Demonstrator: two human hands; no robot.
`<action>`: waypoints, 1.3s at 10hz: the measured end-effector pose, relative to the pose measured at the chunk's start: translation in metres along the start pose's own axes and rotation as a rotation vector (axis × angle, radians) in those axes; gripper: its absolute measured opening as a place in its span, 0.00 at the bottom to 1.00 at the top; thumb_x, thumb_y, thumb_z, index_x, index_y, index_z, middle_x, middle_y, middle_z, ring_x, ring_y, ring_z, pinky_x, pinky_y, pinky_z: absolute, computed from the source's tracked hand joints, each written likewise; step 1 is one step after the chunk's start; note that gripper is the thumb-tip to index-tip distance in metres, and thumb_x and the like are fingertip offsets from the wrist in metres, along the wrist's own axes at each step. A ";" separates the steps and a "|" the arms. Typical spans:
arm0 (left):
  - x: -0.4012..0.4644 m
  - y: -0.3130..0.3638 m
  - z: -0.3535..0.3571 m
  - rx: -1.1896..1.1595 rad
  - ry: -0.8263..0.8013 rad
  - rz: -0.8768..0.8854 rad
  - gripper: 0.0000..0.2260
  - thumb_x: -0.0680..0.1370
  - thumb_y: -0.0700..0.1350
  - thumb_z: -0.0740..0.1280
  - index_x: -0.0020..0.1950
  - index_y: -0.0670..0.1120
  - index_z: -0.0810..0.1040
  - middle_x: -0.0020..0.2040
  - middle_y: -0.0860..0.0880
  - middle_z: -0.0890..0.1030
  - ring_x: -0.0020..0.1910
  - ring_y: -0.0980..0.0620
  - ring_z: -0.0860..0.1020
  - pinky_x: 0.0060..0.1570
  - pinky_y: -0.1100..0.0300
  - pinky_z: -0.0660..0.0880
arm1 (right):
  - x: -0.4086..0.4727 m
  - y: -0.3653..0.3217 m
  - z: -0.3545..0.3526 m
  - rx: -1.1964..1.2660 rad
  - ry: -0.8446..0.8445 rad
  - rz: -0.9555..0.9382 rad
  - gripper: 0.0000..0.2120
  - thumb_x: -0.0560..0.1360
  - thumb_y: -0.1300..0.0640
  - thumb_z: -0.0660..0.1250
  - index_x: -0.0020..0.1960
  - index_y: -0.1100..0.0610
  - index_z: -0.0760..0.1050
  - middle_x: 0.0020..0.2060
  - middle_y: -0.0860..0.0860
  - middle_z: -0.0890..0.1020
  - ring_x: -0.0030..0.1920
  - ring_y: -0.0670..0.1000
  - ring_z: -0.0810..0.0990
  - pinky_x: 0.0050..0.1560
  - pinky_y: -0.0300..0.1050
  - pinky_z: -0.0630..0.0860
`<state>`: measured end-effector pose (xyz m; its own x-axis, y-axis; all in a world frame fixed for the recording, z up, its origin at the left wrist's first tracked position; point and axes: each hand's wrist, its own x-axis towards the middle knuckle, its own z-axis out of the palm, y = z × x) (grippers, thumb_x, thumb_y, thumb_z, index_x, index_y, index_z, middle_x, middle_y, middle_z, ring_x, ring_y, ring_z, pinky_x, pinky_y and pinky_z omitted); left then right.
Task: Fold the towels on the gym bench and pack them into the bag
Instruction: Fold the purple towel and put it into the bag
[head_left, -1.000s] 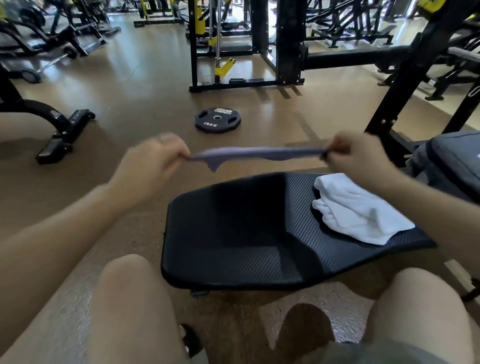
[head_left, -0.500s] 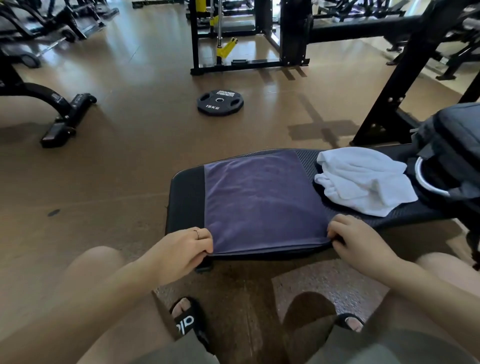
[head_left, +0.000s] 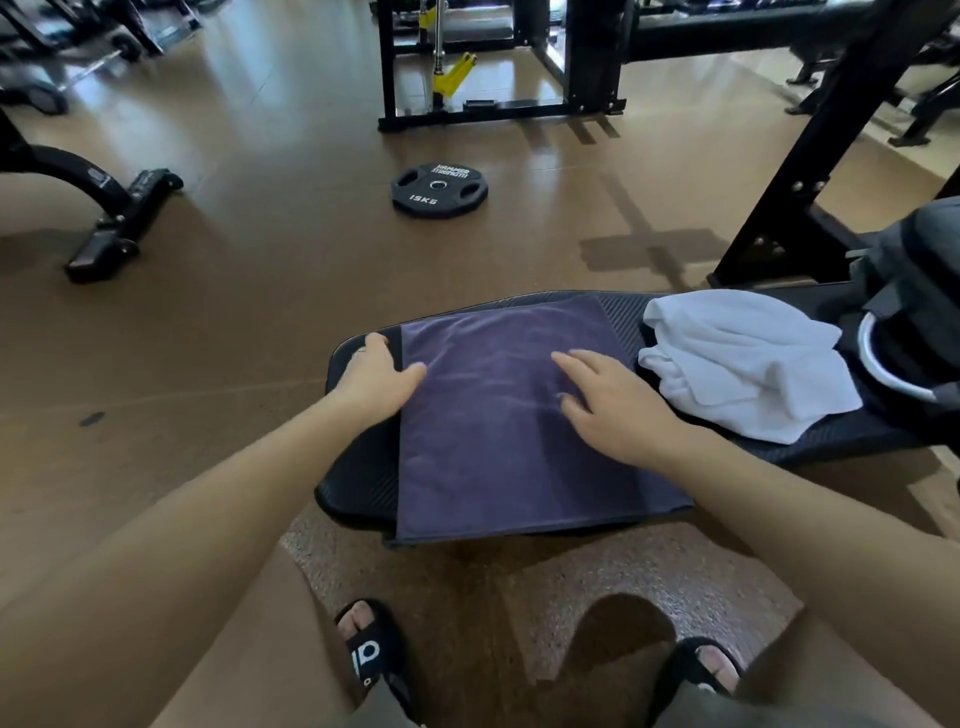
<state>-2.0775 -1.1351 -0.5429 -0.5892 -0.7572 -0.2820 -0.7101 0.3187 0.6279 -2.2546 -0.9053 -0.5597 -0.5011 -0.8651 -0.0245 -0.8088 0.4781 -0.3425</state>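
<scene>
**Two towels on the bench, one spread flat under both hands**

Two towels lie on the black gym bench (head_left: 358, 483). The purple towel (head_left: 519, 431) is spread flat across the middle of the frame, covering most of the pad's width; its near edge hangs slightly over the bench's near rim, and its far edge stops just short of the far rim. A strip of bare pad shows along its left side.

The left hand (head_left: 376, 379) rests at the towel's upper-left corner, palm down, the thumb lying on the cloth and the fingers reaching past the edge onto bare pad. The right hand (head_left: 613, 400) lies flat on the towel's upper-right part, fingers straight, slightly spread, pointing toward the upper left of the frame. Neither hand pinches the cloth.

The white towel (head_left: 743, 364) sits bunched and unfolded to the right, just beside the purple one with a narrow band of pad between them. Its right side touches the dark bag (head_left: 924, 291) at the right edge of the frame; the bag's inside cannot be seen.

Beyond the bench, open brown floor (head_left: 260, 260) stretches toward the top, with a black weight plate (head_left: 439, 189) lying well apart at upper centre and black machine frames along the upper edge. Two sandalled feet stand at the bottom.
</scene>
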 end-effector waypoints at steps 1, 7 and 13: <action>0.035 0.016 0.008 -0.015 0.050 -0.111 0.31 0.81 0.52 0.66 0.77 0.39 0.58 0.71 0.41 0.70 0.62 0.43 0.73 0.52 0.54 0.69 | 0.039 -0.003 0.019 -0.060 -0.059 0.114 0.30 0.84 0.42 0.49 0.83 0.50 0.48 0.82 0.53 0.51 0.81 0.54 0.47 0.80 0.51 0.47; 0.099 0.014 0.000 -0.187 0.018 -0.084 0.11 0.75 0.44 0.73 0.57 0.46 0.78 0.55 0.48 0.80 0.52 0.50 0.78 0.50 0.55 0.77 | 0.044 0.009 0.050 -0.146 0.051 0.163 0.31 0.82 0.36 0.40 0.83 0.46 0.44 0.82 0.50 0.45 0.81 0.51 0.40 0.80 0.51 0.39; 0.108 -0.003 -0.010 -0.353 0.016 0.015 0.03 0.80 0.39 0.69 0.52 0.42 0.82 0.54 0.42 0.84 0.53 0.47 0.83 0.52 0.55 0.82 | 0.044 0.010 0.050 -0.148 0.037 0.165 0.31 0.82 0.36 0.41 0.82 0.45 0.43 0.82 0.49 0.44 0.81 0.50 0.39 0.80 0.51 0.39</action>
<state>-2.1349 -1.2238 -0.5679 -0.5908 -0.7634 -0.2612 -0.5225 0.1152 0.8448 -2.2697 -0.9465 -0.6115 -0.6394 -0.7682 -0.0337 -0.7496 0.6325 -0.1951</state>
